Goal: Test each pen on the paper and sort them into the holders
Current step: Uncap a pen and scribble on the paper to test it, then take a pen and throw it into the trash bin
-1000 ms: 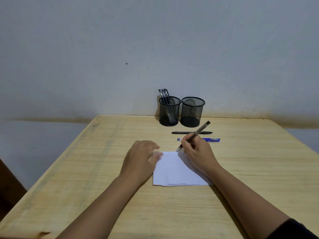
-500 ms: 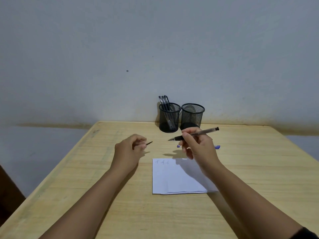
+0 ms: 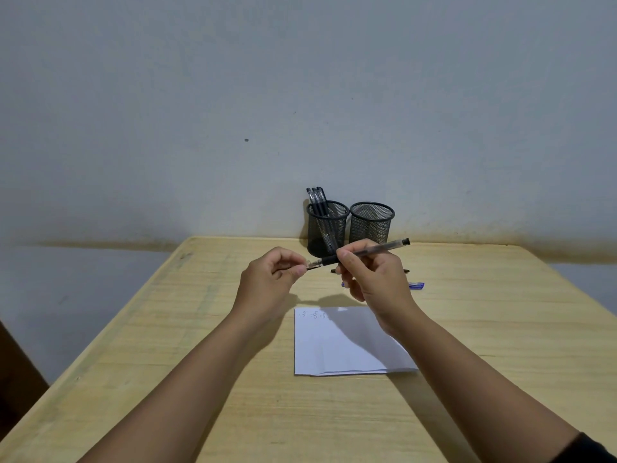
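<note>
My right hand [image 3: 374, 279] holds a black pen [image 3: 377, 251] level above the table, tip pointing left. My left hand [image 3: 270, 282] pinches the pen's cap [image 3: 313, 266] right at the tip. The white paper [image 3: 340, 342] lies below the hands with small scribbles at its top left corner. Two black mesh holders stand by the wall: the left holder [image 3: 328, 228] has several black pens in it, the right holder [image 3: 371, 223] looks empty. A blue pen [image 3: 416, 285] and a dark pen [image 3: 334, 271] lie on the table, mostly hidden behind my right hand.
The wooden table [image 3: 167, 345] runs back to a grey wall. Its left edge slants toward the near left corner, with a dark floor area beyond it.
My right hand lifted the pen off the paper and turned it level. My left hand left the paper, rose with the cap and met the pen's tip.
</note>
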`<action>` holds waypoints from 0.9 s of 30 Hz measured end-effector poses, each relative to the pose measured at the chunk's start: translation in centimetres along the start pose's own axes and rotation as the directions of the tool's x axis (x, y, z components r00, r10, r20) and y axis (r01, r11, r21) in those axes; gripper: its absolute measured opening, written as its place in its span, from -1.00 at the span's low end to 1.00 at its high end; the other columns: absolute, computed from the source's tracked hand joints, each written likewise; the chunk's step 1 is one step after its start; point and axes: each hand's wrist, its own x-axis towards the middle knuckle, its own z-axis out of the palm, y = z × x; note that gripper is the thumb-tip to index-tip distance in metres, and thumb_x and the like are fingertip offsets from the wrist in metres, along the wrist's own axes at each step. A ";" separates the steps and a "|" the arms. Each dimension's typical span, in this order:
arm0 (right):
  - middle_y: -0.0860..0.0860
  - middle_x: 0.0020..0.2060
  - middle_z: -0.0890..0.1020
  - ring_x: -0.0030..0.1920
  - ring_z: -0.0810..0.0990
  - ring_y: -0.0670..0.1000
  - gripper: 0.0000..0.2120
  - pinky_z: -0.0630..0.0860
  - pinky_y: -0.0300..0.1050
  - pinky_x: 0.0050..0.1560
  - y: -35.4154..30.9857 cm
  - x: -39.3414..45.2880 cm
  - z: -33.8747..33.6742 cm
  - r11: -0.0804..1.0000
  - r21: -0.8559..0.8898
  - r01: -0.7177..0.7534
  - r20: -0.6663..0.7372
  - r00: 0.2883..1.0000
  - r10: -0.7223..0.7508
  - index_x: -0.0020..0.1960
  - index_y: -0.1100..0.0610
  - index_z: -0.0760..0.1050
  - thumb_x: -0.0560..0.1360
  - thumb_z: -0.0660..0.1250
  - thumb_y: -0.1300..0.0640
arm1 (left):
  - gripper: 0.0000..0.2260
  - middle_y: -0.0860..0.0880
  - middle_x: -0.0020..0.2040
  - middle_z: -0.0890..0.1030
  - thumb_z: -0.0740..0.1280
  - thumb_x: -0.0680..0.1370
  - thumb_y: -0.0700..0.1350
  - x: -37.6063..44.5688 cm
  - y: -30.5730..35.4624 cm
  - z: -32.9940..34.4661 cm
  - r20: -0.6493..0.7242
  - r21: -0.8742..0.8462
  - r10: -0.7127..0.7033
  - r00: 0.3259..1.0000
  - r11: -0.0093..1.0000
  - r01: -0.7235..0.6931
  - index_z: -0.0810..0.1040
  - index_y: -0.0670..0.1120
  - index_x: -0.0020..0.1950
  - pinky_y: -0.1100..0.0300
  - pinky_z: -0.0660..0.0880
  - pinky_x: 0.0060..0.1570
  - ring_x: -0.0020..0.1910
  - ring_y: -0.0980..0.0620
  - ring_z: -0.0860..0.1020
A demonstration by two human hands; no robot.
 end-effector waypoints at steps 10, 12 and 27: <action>0.03 -0.48 0.50 -0.52 0.42 -0.09 -0.86 0.27 -0.29 -0.56 0.3 -0.6 0.0 0.997 0.044 0.069 0.021 0.997 -0.070 -0.21 0.18 0.45 0.52 0.27 0.30 | -0.81 0.10 -0.32 0.62 0.36 0.49 -0.26 -0.9 0.3 1.6 0.035 -0.116 0.014 0.999 0.993 -0.010 0.58 0.04 -0.22 0.34 0.52 -0.12 -0.30 0.23 0.57; 0.03 -0.47 0.51 -0.51 0.43 -0.09 -0.86 0.29 -0.29 -0.56 0.6 -0.8 -0.2 0.996 0.031 0.082 0.022 0.996 -0.083 -0.21 0.17 0.46 0.52 0.27 0.30 | -0.81 0.07 -0.30 0.62 0.36 0.49 -0.27 -1.2 0.2 1.8 0.044 -0.122 0.005 0.999 0.993 0.001 0.58 0.02 -0.21 0.35 0.53 -0.14 -0.27 0.17 0.57; 0.01 0.08 0.67 0.08 0.63 -0.17 -0.63 0.53 -0.22 0.17 -3.7 1.8 -3.3 0.926 -0.360 0.114 0.144 0.987 -0.066 0.21 0.01 0.55 0.42 0.44 0.16 | -0.88 0.08 -0.29 0.63 0.42 0.45 -0.04 1.8 2.7 -1.1 -0.113 -0.162 -0.054 0.992 0.986 0.036 0.49 0.06 -0.14 0.18 0.39 -0.01 -0.34 0.15 0.47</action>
